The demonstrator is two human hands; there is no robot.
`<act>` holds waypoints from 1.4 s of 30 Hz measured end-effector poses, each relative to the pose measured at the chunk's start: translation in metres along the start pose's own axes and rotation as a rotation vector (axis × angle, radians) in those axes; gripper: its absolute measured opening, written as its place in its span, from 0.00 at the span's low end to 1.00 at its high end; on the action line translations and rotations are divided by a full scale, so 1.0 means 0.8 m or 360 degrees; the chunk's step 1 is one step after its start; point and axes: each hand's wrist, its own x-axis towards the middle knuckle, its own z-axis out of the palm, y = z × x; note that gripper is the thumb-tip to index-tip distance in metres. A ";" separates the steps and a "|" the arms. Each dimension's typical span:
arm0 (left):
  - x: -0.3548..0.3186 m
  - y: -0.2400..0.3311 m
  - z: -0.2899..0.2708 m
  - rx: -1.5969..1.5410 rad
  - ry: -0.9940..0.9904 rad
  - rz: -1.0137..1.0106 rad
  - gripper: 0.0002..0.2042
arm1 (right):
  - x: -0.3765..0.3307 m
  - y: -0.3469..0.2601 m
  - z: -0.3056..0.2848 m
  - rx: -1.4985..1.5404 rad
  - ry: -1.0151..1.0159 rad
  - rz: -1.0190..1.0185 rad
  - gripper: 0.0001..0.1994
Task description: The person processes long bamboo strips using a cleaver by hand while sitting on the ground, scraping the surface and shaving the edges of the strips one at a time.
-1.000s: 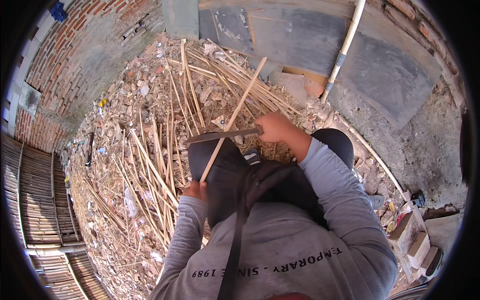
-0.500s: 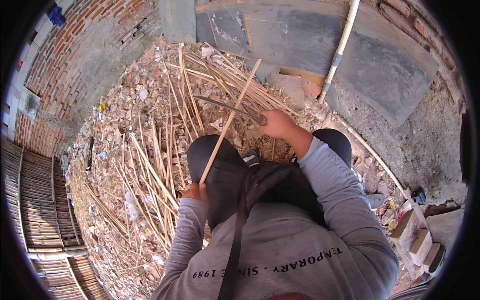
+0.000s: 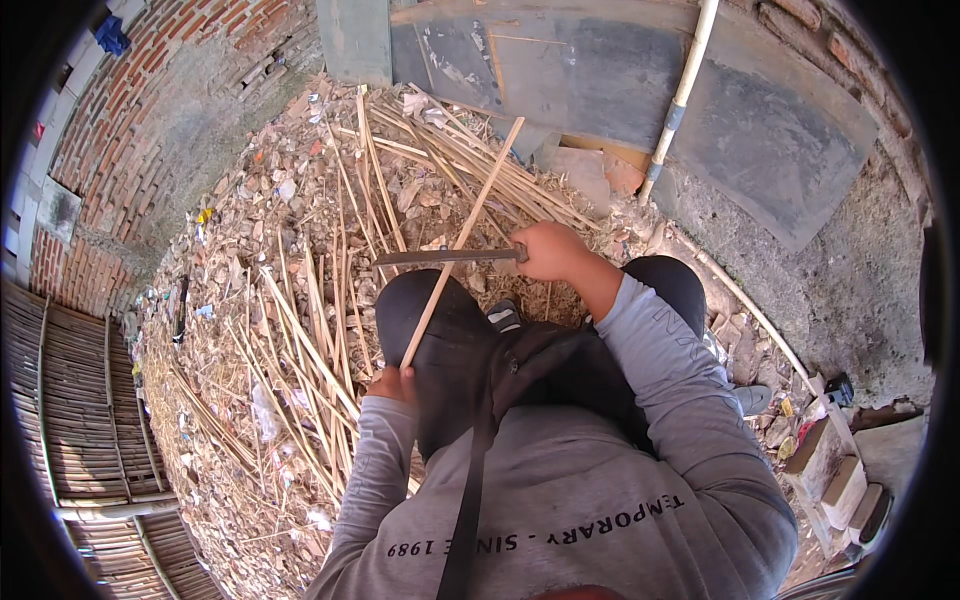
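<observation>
My right hand point(image 3: 550, 250) is closed round the handle of a machete point(image 3: 450, 257) with a long dark blade. The blade points left and crosses over a pale bamboo strip point(image 3: 486, 190), above my bent left knee. By its near end the strip is gripped in my left hand point(image 3: 391, 384), beside the left thigh. From there it slants up and away to the right, its far end over a heap of cut bamboo strips point(image 3: 440, 155). More loose strips point(image 3: 310, 330) lie on the ground left of my leg.
Rubble and litter point(image 3: 240, 220) cover the ground. A brick wall point(image 3: 130, 130) rises at the far left, above a bamboo-slat panel point(image 3: 80, 390). Dark boards point(image 3: 620, 80) and a white pipe point(image 3: 680, 105) lean at the far side. Wooden blocks point(image 3: 840, 490) stand at the right.
The machete blade has swung nearer to me along the bamboo strip and now lies almost level across it. My left hand and the strip have hardly moved.
</observation>
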 end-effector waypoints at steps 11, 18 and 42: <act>0.000 0.005 -0.004 -0.0064 0.0032 0.0019 0.19 | 0.002 0.012 0.013 0.0083 -0.0001 -0.0053 0.10; -0.004 0.012 -0.010 -0.0073 0.0037 -0.0013 0.19 | 0.000 0.010 0.014 0.0154 0.0036 -0.0080 0.11; -0.004 0.010 -0.008 -0.0080 0.0051 -0.0035 0.21 | -0.001 0.013 0.021 0.0118 0.0020 -0.0075 0.12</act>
